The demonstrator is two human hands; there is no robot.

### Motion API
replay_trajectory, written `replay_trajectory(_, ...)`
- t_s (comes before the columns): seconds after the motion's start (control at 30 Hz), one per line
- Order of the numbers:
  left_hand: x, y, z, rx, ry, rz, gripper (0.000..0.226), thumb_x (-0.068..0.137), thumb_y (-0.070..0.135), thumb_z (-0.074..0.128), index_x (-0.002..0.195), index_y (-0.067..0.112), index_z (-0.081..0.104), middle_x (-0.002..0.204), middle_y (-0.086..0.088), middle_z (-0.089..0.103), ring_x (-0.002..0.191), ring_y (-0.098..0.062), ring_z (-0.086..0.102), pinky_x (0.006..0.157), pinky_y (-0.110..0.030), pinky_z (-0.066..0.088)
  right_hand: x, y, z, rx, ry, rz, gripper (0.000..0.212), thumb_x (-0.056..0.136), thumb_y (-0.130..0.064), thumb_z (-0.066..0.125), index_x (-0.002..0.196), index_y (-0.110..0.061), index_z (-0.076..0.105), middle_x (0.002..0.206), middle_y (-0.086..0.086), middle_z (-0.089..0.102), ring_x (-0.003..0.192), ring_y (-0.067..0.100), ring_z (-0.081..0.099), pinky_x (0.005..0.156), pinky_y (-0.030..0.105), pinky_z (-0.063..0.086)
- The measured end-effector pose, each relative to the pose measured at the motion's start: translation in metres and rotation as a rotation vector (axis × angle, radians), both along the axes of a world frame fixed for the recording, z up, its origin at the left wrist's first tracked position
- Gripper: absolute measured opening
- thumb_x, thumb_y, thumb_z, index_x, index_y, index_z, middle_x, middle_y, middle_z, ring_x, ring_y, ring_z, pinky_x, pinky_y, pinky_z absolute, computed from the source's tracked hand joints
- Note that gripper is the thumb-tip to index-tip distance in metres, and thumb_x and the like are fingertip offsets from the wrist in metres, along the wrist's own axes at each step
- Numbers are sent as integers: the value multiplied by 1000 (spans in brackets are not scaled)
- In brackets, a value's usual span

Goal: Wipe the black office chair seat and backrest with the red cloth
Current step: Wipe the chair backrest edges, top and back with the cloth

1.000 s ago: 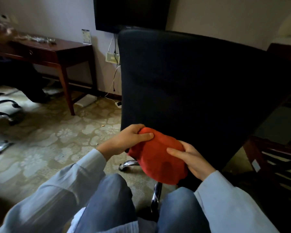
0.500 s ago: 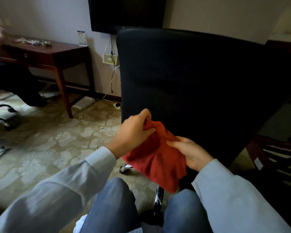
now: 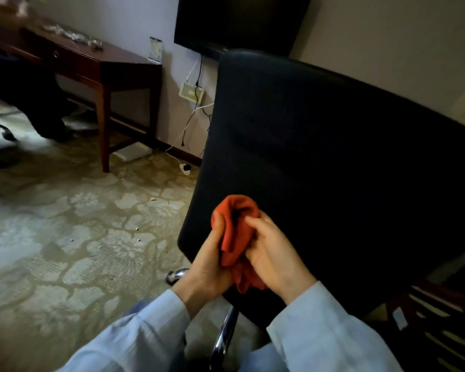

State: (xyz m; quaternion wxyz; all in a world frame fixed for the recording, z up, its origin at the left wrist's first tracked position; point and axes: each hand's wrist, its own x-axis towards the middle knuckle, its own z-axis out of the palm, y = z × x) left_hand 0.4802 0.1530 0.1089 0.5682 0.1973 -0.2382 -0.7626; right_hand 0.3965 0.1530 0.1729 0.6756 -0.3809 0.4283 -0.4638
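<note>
head view: crumpled, bunched red cloth (image 3: 235, 232)

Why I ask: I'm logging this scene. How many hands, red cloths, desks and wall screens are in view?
hands: 2, left hand and right hand
red cloth: 1
desk: 1
wall screen: 1
Total: 5
</note>
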Motion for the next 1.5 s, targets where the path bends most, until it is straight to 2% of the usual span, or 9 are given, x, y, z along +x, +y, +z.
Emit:
replay_trajectory(0.17,5,-40,8,-9,13,356,64,79,39,67,135,14,48,129,-21,56,118,-34,55,104,-47,42,1,-24,14,-339,464,176,35,95,1,42,111,-28,54,108,-7,63,102,2,61,86,15,47)
replay_trajectory(0.23,14,-59,19,-82,-185,624,61,84,33,67,138,28,39,129,-9,56,118,-23,56,103,-43,44,-5,-38,18,-643,911,183,35,95,-7,44,120,-30,50,117,-18,52,116,2,52,94,12,37)
replay_trajectory(0.33,28,-93,53,-308,-435,974,64,92,14,59,140,35,22,130,11,43,114,9,47,103,-18,38,-14,-65,26,-1173,1706,63,47,91,-20,38,137,-18,47,140,-3,47,136,18,36,113,30,17)
replay_trajectory(0.47,34,-152,87,-623,-620,1258,51,84,16,63,126,32,40,151,-4,16,134,5,27,109,-16,24,-22,-98,46,-1421,2051,-4,51,79,-24,37,122,-10,61,130,9,59,130,27,44,110,46,17)
replay_trajectory(0.63,17,-201,74,-697,-837,1207,51,90,31,51,138,23,39,151,-10,31,145,-27,16,118,-50,14,-44,-119,56,-1539,2220,-29,52,80,-23,36,123,-6,61,136,11,54,133,26,32,113,41,10)
replay_trajectory(0.8,24,-226,42,-814,-854,1367,48,87,8,52,133,0,44,143,-20,39,138,-38,29,114,-49,25,-52,-123,56,-1761,2144,19,44,83,-18,45,123,-9,61,135,9,54,131,27,43,112,45,22)
replay_trajectory(1.2,16,-231,-72,-319,-736,1037,54,88,13,55,138,31,42,141,5,47,134,-12,41,112,-41,34,-46,-140,46,-1729,2273,158,42,85,-21,42,115,-8,68,126,9,61,125,27,51,110,42,27)
replay_trajectory(1.4,28,-261,6,-226,-446,994,33,93,26,49,126,30,55,105,6,66,63,-6,55,80,-44,49,-42,-130,37,-1615,2258,193,46,81,-25,39,108,-6,71,119,11,66,120,28,56,108,43,27)
replay_trajectory(1.5,27,-272,53,-290,-406,993,34,91,30,50,124,35,53,106,15,63,83,7,59,87,-31,47,-40,-125,42,-1581,2250,178,49,79,-27,37,106,-4,71,117,13,66,118,29,57,106,44,27)
